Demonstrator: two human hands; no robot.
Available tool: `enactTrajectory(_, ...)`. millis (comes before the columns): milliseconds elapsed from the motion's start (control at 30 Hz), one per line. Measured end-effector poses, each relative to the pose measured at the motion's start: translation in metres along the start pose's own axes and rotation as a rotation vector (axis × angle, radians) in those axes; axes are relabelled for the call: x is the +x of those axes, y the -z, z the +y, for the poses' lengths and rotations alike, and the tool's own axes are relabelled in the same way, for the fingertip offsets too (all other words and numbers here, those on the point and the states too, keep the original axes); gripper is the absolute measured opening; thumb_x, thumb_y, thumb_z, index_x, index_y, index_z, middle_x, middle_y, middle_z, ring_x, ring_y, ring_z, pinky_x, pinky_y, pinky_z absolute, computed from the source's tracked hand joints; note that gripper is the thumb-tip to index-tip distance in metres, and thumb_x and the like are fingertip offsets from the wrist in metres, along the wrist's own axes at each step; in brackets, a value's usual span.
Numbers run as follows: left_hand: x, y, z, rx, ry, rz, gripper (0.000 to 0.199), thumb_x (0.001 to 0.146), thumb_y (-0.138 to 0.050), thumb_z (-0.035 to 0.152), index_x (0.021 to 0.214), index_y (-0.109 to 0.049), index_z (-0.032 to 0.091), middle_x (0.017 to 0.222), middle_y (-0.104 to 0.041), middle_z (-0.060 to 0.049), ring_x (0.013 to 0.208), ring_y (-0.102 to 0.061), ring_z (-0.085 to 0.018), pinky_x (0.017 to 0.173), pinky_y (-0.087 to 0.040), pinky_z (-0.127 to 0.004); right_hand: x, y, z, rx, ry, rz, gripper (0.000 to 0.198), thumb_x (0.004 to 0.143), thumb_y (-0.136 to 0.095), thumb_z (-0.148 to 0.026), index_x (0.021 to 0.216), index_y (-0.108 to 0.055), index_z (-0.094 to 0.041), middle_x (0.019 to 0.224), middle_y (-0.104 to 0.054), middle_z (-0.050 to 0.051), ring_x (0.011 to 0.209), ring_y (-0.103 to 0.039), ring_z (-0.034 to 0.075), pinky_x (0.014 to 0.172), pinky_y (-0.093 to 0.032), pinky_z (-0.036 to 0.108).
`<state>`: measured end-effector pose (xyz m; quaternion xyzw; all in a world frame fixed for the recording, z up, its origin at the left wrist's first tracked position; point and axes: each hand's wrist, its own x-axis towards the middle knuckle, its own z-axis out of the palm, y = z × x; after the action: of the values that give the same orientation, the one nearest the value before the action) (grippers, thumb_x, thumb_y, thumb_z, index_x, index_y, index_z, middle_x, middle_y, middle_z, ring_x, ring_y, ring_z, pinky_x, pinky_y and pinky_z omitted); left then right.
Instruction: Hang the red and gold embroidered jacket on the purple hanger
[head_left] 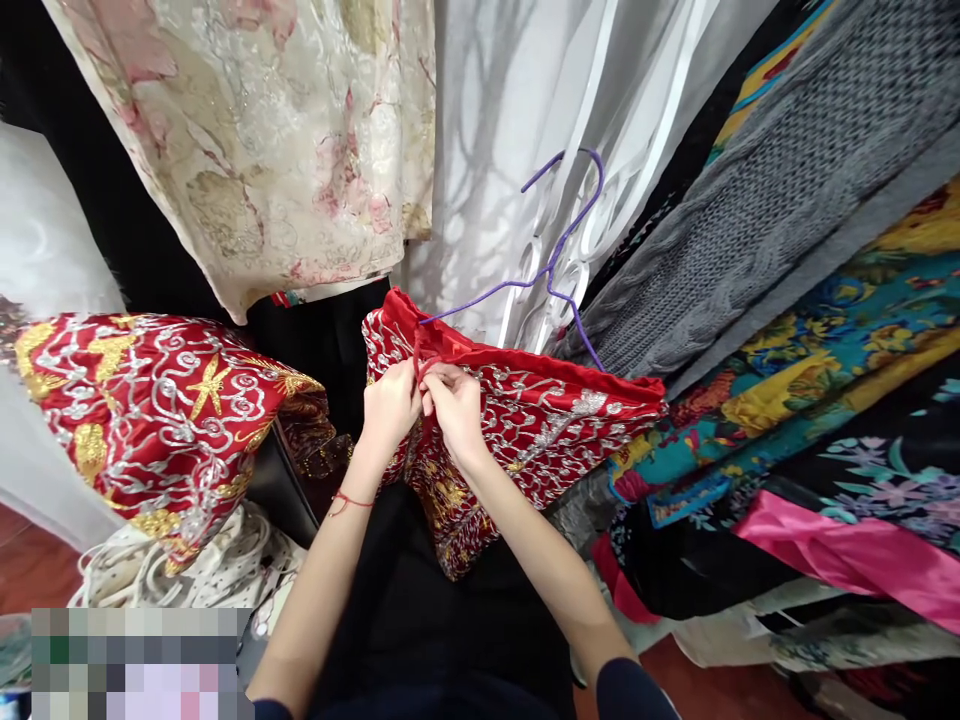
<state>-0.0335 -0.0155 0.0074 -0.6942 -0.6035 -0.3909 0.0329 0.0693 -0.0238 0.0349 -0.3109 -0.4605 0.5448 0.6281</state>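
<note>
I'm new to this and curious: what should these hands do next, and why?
Perhaps tug what looks like a red tie snugger: the left hand and right hand pinch close together there, at the red top band of the embroidered garment. The purple hanger runs down behind that band, which might slip if slack.

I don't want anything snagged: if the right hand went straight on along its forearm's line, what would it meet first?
Probably the red top band of the embroidered garment, just beyond the right hand, though the left hand is very close and depth is unclear.
</note>
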Motion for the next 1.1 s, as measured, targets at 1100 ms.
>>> enactTrajectory(1100, -0.042, 0.022, -0.005, -0.352, -0.023, 0.233, 0.025, 0.092, -0.061, 0.033, 0.109, -0.077, 0.023, 0.092, -0.076, -0.003, 0.070, -0.067, -0.013, 0.071, -0.053, -0.024, 0.000, 0.028, 0.000, -0.391, 0.171, -0.158, 0.033, 0.095, -0.047, -0.055, 0.106, -0.056, -0.026, 0.067, -0.054, -0.006, 0.058, -0.049, 0.011, 0.059, -0.039, 0.024)
